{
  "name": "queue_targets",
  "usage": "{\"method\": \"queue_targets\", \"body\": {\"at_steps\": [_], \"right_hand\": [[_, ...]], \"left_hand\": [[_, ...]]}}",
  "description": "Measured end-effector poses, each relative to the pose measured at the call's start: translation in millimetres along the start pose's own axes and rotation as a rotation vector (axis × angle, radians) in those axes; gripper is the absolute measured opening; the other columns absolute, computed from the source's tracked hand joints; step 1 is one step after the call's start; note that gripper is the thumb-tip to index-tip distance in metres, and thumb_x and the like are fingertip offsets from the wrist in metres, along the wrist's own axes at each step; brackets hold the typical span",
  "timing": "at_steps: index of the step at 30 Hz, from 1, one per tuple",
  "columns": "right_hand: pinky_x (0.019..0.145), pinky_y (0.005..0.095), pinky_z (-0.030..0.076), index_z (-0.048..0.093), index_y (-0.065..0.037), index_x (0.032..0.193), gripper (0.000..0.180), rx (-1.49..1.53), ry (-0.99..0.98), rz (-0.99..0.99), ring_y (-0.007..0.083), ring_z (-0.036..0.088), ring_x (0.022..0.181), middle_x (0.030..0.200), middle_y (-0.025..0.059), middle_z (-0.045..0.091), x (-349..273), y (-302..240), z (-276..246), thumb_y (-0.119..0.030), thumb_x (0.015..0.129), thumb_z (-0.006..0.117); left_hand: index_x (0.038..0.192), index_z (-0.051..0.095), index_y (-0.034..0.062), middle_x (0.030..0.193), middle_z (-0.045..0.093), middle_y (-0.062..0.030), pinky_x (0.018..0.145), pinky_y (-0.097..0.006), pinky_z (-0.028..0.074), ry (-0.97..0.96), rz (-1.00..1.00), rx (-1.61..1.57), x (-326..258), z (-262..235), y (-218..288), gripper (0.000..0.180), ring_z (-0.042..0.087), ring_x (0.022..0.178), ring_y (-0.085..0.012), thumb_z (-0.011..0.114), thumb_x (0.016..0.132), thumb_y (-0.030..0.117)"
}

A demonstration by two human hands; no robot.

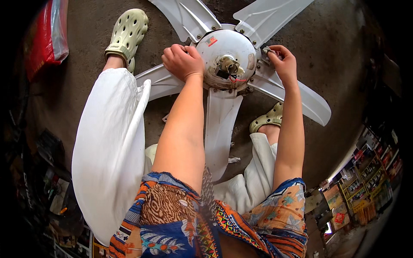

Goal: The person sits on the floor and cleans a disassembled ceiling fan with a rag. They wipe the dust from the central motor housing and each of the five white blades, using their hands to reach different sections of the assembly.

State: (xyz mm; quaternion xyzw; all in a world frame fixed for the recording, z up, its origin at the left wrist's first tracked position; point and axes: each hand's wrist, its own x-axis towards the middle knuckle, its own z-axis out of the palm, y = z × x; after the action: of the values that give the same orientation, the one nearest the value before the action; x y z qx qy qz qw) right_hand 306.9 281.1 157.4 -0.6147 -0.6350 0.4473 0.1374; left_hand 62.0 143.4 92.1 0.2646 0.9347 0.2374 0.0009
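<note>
Head view: left hand (184,61) curled at fan hub (215,48), can't tell around what; right hand (284,64) pinches some grey bit (266,50). Upper blades (269,19) cut off; open floor (344,73) right.

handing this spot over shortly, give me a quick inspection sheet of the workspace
surface: brown floor, marked and stained
work items: white five-bladed fan, hub facing up
clutter: small pale piece beside the lowest blade; red package at upper left
hands: left hand at the housing's left edge, grip unclear; right hand pinching a small grey thing
cables: red wire at the hub
surroundings: stocked shelves at lower right
</note>
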Motion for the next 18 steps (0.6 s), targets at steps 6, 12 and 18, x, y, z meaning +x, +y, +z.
{"method": "queue_targets", "body": {"at_steps": [6, 12, 18], "right_hand": [[0.067, 0.0230, 0.046, 0.073, -0.002, 0.099, 0.019, -0.008, 0.120, -0.016, 0.0071, 0.054, 0.071, 0.077, -0.0009, 0.062, 5.5, -4.0, -13.6, -0.009, 0.082, 0.068], [0.062, 0.0220, 0.045, 0.072, 0.000, 0.099, 0.019, -0.063, -0.092, 0.147, 0.0057, 0.054, 0.069, 0.078, 0.0007, 0.064, 3.6, -21.0, -48.7, -0.010, 0.084, 0.067], [0.061, 0.0254, 0.047, 0.069, 0.000, 0.099, 0.019, -0.347, -0.313, 0.167, 0.0082, 0.056, 0.068, 0.079, 0.0024, 0.062, -16.4, -35.3, -75.7, -0.012, 0.084, 0.069]], "left_hand": [[0.078, 0.052, 0.0064, 0.089, 0.054, -0.0129, 0.078, -0.047, 0.041, 0.034, 0.035, -0.003, 0.0, 1.9, 1.6, 0.016, 0.051, 0.087, -0.0361, 0.056, 0.079, 0.022], [0.077, 0.052, 0.0061, 0.088, 0.054, -0.0133, 0.077, -0.048, 0.042, 0.033, 0.028, 0.007, 1.2, 0.1, 0.2, 0.015, 0.051, 0.086, -0.0364, 0.056, 0.078, 0.021], [0.077, 0.052, 0.0065, 0.088, 0.054, -0.0131, 0.076, -0.048, 0.042, 0.048, 0.047, 0.010, 0.0, 0.1, 3.2, 0.015, 0.051, 0.086, -0.0363, 0.056, 0.079, 0.020]]}}
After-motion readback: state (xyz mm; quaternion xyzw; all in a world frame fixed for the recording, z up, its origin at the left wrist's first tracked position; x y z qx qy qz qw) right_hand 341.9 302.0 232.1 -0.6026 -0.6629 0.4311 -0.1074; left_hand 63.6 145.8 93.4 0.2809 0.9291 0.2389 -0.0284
